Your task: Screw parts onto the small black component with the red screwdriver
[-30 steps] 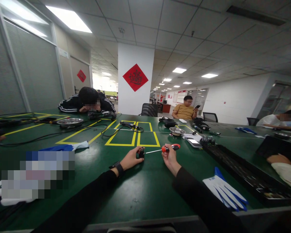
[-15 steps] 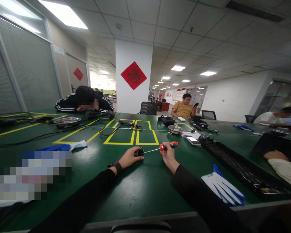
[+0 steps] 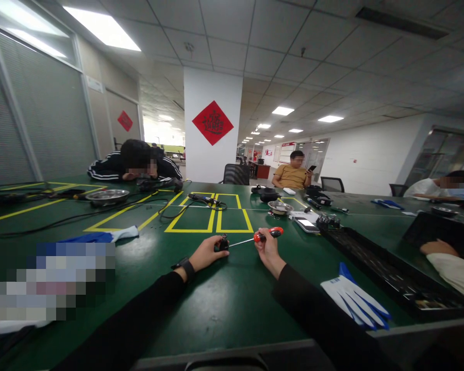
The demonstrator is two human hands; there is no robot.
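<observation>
My left hand (image 3: 208,252) is closed around a small black part (image 3: 224,242), pinching it between thumb and fingers just above the green table. A screwdriver (image 3: 268,234) with a red and black handle is gripped in my right hand (image 3: 268,251). Its metal shaft points left, and the tip meets the right side of the black part. Whether the tip sits in a screw is too small to tell.
A long black tray (image 3: 390,268) of small parts lies to the right, beside a white and blue glove (image 3: 353,299). A phone (image 3: 306,223) and a metal bowl (image 3: 280,207) stand beyond. Cables (image 3: 62,225) cross the left side. Other people sit around the table.
Both hands stay nearly in place, the screwdriver still against the black part. The whole view has shifted very slightly.
</observation>
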